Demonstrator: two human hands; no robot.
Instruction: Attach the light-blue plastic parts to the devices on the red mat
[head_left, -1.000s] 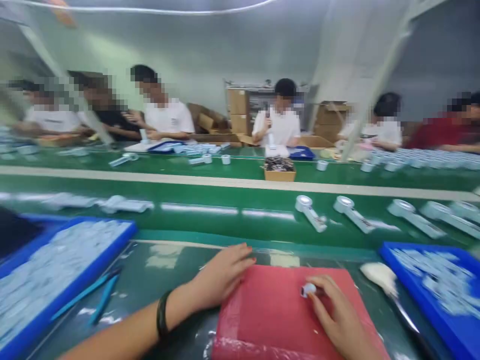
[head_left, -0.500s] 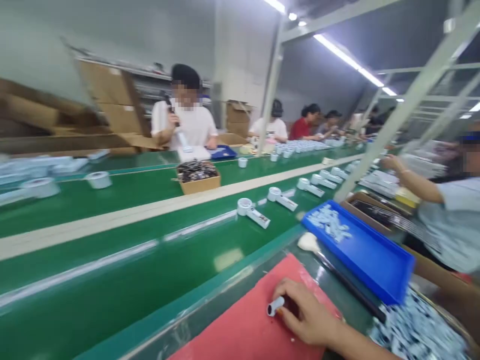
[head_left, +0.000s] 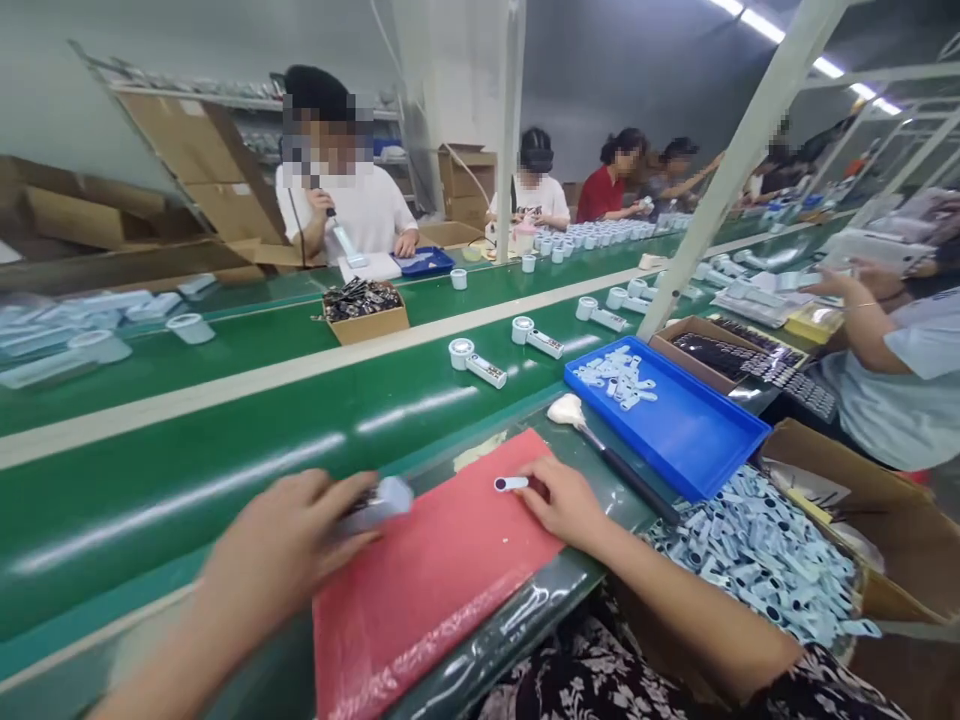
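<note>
While your left hand (head_left: 281, 545) grips a pale handle piece (head_left: 377, 503) at the red mat's (head_left: 435, 580) left edge, your right hand (head_left: 559, 498) pinches a small white part (head_left: 511, 484) over the mat's far edge, probably ready for joining, which calls for careful alignment.

Bright, even light falls from the ceiling strip lights (head_left: 825, 65) at one o'clock. Pale glare streaks the green conveyor belt (head_left: 225, 400). The left hand (head_left: 277, 545) at seven o'clock is motion-blurred; straight posts bow toward the edges.
</note>
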